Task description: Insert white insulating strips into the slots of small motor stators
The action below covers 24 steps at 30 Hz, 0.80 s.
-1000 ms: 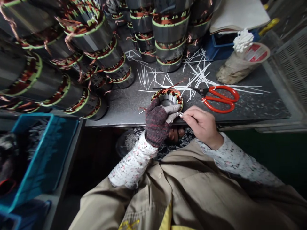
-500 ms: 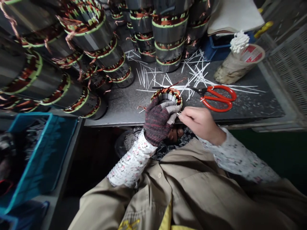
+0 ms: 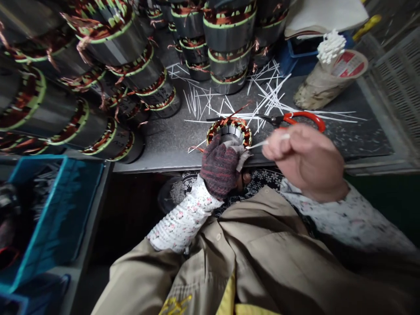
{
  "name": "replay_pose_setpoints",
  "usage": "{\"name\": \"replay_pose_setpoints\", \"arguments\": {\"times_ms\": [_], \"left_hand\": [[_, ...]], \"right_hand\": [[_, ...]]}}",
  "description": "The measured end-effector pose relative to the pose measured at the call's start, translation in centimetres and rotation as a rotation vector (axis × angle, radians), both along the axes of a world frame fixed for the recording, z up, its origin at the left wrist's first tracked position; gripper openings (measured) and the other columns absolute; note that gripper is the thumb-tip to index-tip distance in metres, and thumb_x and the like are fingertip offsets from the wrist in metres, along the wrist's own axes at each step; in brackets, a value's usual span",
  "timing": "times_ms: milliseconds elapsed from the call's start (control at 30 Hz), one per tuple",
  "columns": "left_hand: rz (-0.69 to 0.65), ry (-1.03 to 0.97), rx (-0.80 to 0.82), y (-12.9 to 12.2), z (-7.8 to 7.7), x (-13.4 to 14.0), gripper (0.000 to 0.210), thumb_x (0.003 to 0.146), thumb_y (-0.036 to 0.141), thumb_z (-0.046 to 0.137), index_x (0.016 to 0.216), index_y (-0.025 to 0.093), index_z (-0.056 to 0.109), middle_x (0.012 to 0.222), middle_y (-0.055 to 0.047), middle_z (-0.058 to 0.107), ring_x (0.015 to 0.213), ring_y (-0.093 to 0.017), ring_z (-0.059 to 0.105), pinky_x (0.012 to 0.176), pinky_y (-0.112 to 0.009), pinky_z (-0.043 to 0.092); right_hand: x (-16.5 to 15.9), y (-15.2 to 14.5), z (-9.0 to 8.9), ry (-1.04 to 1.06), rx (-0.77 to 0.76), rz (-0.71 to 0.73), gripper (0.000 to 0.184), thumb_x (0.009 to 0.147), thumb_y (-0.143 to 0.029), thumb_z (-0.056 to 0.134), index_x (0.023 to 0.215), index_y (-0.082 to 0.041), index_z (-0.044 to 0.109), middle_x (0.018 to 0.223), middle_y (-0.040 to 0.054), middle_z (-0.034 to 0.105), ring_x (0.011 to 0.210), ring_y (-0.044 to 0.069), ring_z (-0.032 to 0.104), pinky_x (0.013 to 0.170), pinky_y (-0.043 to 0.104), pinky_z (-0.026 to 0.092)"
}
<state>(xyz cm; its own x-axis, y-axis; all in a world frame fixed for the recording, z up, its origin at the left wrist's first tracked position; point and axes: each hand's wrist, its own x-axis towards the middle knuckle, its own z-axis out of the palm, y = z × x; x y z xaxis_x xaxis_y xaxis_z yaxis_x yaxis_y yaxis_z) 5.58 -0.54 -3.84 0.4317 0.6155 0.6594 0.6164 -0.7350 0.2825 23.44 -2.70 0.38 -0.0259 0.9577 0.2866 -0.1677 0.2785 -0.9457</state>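
1 wound ring [image 3: 231, 130] in grip of left fingers [image 3: 242, 154], white cord [image 3: 259, 145] tight between right fingers [image 3: 275, 148]

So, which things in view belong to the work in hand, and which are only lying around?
In use now:
wound ring, under the gloved left hand
white strand, held in the right hand

Apparently only nearby:
red-handled scissors
loose white strips, perhaps spares
stacked wound cores
teal bin
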Motion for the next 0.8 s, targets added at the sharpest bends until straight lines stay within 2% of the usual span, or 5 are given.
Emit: {"name": "replay_pose_setpoints", "arguments": {"times_ms": [167,300,433,633,800], "left_hand": [[-0.095,0.096,0.003,-0.7,-0.1,0.7,0.034,0.101,0.025,0.059,0.133,0.016,0.058,0.133,-0.013,0.072,0.136,-0.025,0.063,0.128,-0.051,0.041],[-0.133,0.178,-0.034,0.5,1.8,-2.4,0.041,0.102,0.022,0.057,0.143,0.023,0.056,0.131,-0.007,0.074,0.128,-0.022,0.068,0.134,-0.055,0.03],[-0.319,0.335,-0.086,3.3,4.1,-5.5,0.029,0.102,0.024,0.054,0.127,0.023,0.069,0.111,-0.006,0.079,0.108,-0.02,0.075,0.109,-0.04,0.057],[-0.376,0.635,-0.117,5.5,6.6,-5.1,0.027,0.101,0.028,0.053,0.117,0.022,0.074,0.111,-0.008,0.077,0.093,-0.023,0.073,0.079,-0.035,0.059],[-0.396,0.588,-0.024,5.1,7.0,-3.9,0.02,0.098,0.021,0.053,0.102,0.024,0.073,0.115,-0.006,0.075,0.115,-0.03,0.07,0.108,-0.058,0.054]], "right_hand": [[-2.6,5.0,-0.9,-0.052,0.024,-0.183,0.027,0.098,-0.045,0.052,0.079,-0.025,0.051,0.091,0.0072,0.068,0.081,0.02,0.066,0.073,0.04,0.057],[-2.0,2.3,-3.0,-0.402,0.288,-0.526,0.025,0.1,-0.04,0.051,0.081,-0.026,0.058,0.098,0.0091,0.071,0.094,0.025,0.069,0.087,0.046,0.059],[-0.9,-0.5,-5.8,-0.761,0.465,-0.378,0.019,0.096,-0.024,0.053,0.106,-0.026,0.07,0.109,0.0102,0.074,0.103,0.027,0.072,0.088,0.045,0.062],[-2.0,-0.5,-7.2,-0.846,0.484,-0.366,0.031,0.093,-0.012,0.052,0.114,-0.023,0.071,0.111,0.01,0.071,0.091,0.023,0.072,0.077,0.039,0.062],[0.9,0.9,-5.9,-0.669,0.525,-0.53,0.013,0.095,-0.019,0.059,0.101,-0.026,0.068,0.102,0.0073,0.069,0.081,0.021,0.065,0.063,0.037,0.053]]}}
